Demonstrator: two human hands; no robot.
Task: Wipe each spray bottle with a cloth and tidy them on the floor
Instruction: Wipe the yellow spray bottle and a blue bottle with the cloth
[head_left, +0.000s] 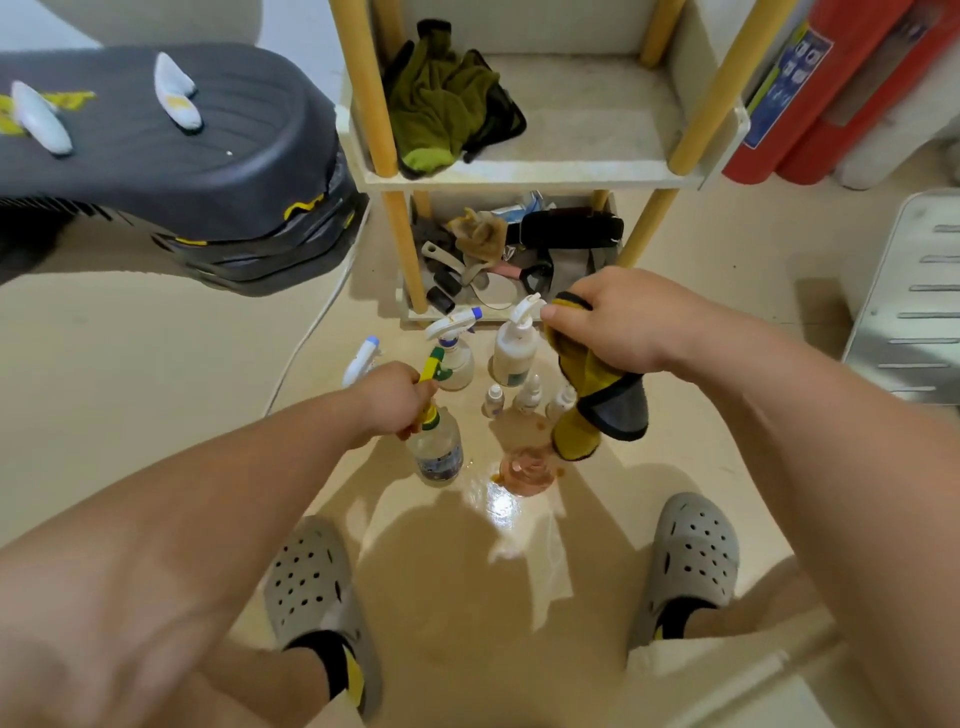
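My left hand (390, 396) grips the yellow-green trigger head of a clear spray bottle (437, 450), which stands at or just above the floor. My right hand (613, 326) holds a yellow cloth with a dark grey border (597, 400), hanging down over the floor. A clear bottle with a white and blue trigger (455, 349) and a white pump bottle (514, 349) stand behind. A white and blue sprayer (362, 359) shows left of my left hand. Three small dropper bottles (527, 397) stand in a row. A pinkish round container (524, 470) lies on the floor under the cloth.
A cream shelf unit with yellow posts (519, 174) stands behind the bottles, holding green rags (441, 104) above and clutter below. A dark grey machine (171, 166) is at the left, red cylinders (831, 104) and a metal step (914, 301) at the right. My grey clogs (317, 587) flank the floor.
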